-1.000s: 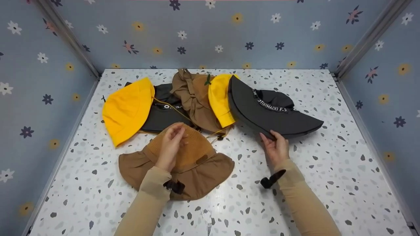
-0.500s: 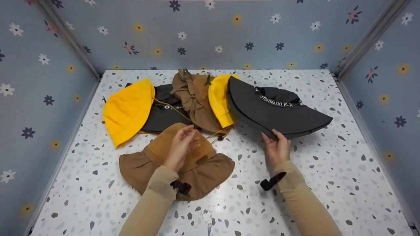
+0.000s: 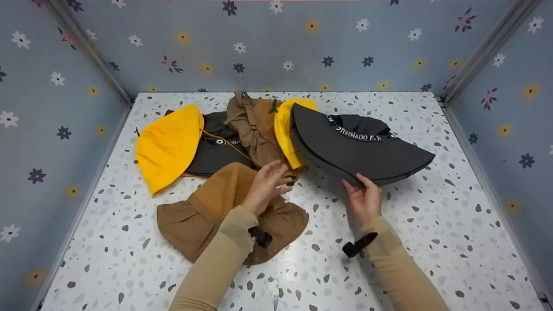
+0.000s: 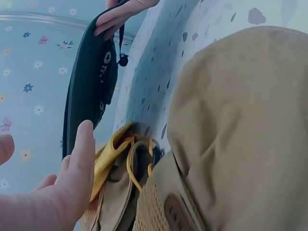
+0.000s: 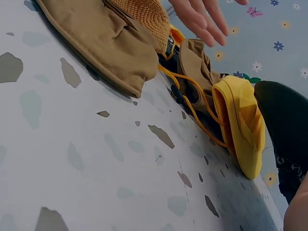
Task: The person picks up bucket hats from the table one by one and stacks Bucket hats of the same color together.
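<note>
My right hand (image 3: 366,199) pinches the brim of a black bucket hat (image 3: 354,149) with a white-lettered band, holding its near edge raised off the table. Over a brown sun hat (image 3: 181,222) with a woven crown, my left hand (image 3: 267,185) hovers with fingers spread and nothing in them. The left wrist view shows that same left hand (image 4: 62,187) apart from the black hat (image 4: 79,96). Behind the raised brim, a yellow hat (image 3: 285,134) is partly covered. In the right wrist view, the yellow hat (image 5: 243,125) has a cord lying beside it.
At the back left, another yellow hat (image 3: 168,147) overlaps a second black hat (image 3: 220,157). A second brown hat (image 3: 252,134) lies crumpled at the back middle. Flower-patterned panels (image 3: 276,47) wall the speckled table (image 3: 440,242) on three sides.
My left hand has moved right across the brown hat, its fingers spreading. The black hat, still held by my right hand, first shifted right, then slightly back left.
</note>
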`<state>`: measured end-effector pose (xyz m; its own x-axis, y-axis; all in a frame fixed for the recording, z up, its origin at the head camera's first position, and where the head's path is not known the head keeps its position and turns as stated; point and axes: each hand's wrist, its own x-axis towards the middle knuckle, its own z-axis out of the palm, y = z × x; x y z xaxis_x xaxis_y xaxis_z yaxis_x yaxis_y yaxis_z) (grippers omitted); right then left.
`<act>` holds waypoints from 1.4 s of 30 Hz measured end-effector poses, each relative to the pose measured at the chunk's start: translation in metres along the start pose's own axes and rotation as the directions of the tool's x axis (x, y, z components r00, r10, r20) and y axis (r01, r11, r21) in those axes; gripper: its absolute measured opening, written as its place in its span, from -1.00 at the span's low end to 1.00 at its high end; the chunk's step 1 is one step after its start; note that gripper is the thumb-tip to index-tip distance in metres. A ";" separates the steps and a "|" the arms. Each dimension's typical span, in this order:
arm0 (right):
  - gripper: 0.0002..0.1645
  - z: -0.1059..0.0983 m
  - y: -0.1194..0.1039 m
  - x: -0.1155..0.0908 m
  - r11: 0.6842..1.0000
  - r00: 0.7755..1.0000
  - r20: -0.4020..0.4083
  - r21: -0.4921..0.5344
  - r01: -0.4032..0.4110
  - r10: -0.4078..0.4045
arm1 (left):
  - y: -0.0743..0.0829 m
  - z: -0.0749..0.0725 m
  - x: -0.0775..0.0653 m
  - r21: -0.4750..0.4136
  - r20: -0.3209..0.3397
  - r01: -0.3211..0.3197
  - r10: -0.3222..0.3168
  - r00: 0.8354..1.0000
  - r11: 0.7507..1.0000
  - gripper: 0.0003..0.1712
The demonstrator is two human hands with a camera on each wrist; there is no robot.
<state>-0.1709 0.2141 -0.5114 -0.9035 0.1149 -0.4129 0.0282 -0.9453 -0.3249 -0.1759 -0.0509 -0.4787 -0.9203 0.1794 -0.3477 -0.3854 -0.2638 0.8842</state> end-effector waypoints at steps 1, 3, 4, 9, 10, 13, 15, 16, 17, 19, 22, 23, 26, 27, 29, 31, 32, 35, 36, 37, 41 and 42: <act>-0.74 -0.001 0.000 -0.001 1.000 1.000 0.006 -0.003 0.001 -0.001 | 0.000 0.002 0.001 -0.001 0.014 0.002 -0.002 1.000 1.000 -0.30; -0.75 -0.002 0.000 -0.002 1.000 1.000 0.018 0.001 0.002 -0.002 | -0.001 0.005 0.004 -0.006 0.035 0.009 -0.009 0.999 1.000 -0.29; -0.75 -0.002 0.000 -0.003 1.000 1.000 0.020 -0.002 0.004 -0.004 | 0.000 0.006 0.005 -0.008 0.043 0.013 -0.013 0.999 1.000 -0.29; -0.72 -0.004 0.000 -0.005 1.000 1.000 0.020 0.001 -0.002 0.002 | 0.003 0.011 0.014 -0.017 0.070 0.038 -0.037 0.997 0.999 -0.25; -0.72 -0.005 0.000 -0.006 1.000 1.000 0.017 -0.002 -0.005 0.005 | 0.004 0.012 0.015 -0.019 0.069 0.045 -0.044 0.997 0.999 -0.24; -0.72 -0.006 0.000 -0.007 1.000 1.000 0.012 -0.007 -0.015 0.015 | 0.006 0.014 0.018 -0.039 0.060 0.067 -0.065 0.996 0.997 -0.20; -0.75 -0.007 0.000 -0.008 1.000 1.000 0.017 -0.026 -0.013 0.013 | 0.008 0.015 0.019 -0.058 0.052 0.076 -0.073 0.996 0.995 -0.18; -0.76 -0.007 0.000 -0.009 0.999 1.000 0.023 -0.029 -0.016 0.016 | 0.008 0.015 0.020 -0.069 0.050 0.078 -0.074 0.996 0.995 -0.16; -0.78 -0.007 0.000 -0.010 0.999 1.000 0.026 -0.038 -0.012 0.013 | 0.008 0.015 0.021 -0.077 0.049 0.078 -0.074 0.996 0.994 -0.14; -0.80 -0.008 0.001 -0.011 0.998 0.999 0.033 -0.070 -0.002 0.004 | 0.008 0.016 0.021 -0.090 0.051 0.077 -0.072 0.996 0.993 -0.10; -0.77 -0.009 0.001 -0.013 0.996 0.999 0.039 -0.090 -0.003 0.007 | 0.008 0.017 0.022 -0.114 0.054 0.079 -0.073 0.996 0.990 -0.02; -0.75 -0.009 0.001 -0.013 0.995 0.999 0.037 -0.100 -0.002 0.006 | 0.008 0.017 0.022 -0.123 0.054 0.080 -0.074 0.996 0.989 0.00; -0.67 -0.009 0.001 -0.015 0.994 0.999 0.039 -0.111 -0.016 0.020 | 0.008 0.018 0.022 -0.151 0.055 0.073 -0.066 0.996 0.986 0.02; -0.65 -0.010 0.001 -0.016 0.993 0.999 0.040 -0.116 -0.019 0.023 | 0.008 0.018 0.023 -0.163 0.056 0.065 -0.057 0.997 0.984 0.02; -0.66 -0.010 0.002 -0.016 0.991 0.999 0.039 -0.136 -0.018 0.024 | 0.007 0.018 0.023 -0.191 0.060 0.051 -0.040 0.997 0.980 0.03; -0.69 -0.010 0.002 -0.016 0.987 0.999 0.035 -0.157 -0.014 0.020 | 0.007 0.017 0.023 -0.216 0.064 0.039 -0.026 0.998 0.976 0.04; -0.73 -0.010 0.002 -0.016 0.985 0.999 0.035 -0.169 -0.010 0.016 | 0.007 0.017 0.023 -0.227 0.065 0.035 -0.021 0.998 0.973 0.07; -0.78 -0.011 0.003 -0.016 0.980 1.000 0.029 -0.197 -0.005 0.011 | 0.007 0.016 0.023 -0.259 0.072 0.032 -0.014 0.997 0.965 0.09; -0.80 -0.011 0.003 -0.015 0.979 1.000 0.027 -0.204 -0.006 0.012 | 0.007 0.016 0.023 -0.267 0.075 0.032 -0.012 0.997 0.963 0.08; -0.82 -0.011 0.004 -0.015 0.977 1.000 0.025 -0.211 -0.008 0.014 | 0.006 0.016 0.023 -0.274 0.079 0.032 -0.011 0.997 0.961 0.05; -0.85 -0.011 0.004 -0.015 0.973 0.999 0.026 -0.229 -0.018 0.025 | 0.004 0.014 0.022 -0.285 0.081 0.043 -0.021 0.996 0.958 -0.18; -0.84 -0.010 0.004 -0.014 0.972 0.999 0.028 -0.234 -0.019 0.026 | 0.004 0.014 0.022 -0.282 0.079 0.043 -0.021 0.997 0.959 -0.25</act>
<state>-0.1532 0.2114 -0.5158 -0.9140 0.0815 -0.3975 0.1448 -0.8496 -0.5071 -0.1967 -0.0348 -0.4788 -0.9038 0.2588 -0.3407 -0.4275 -0.5121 0.7450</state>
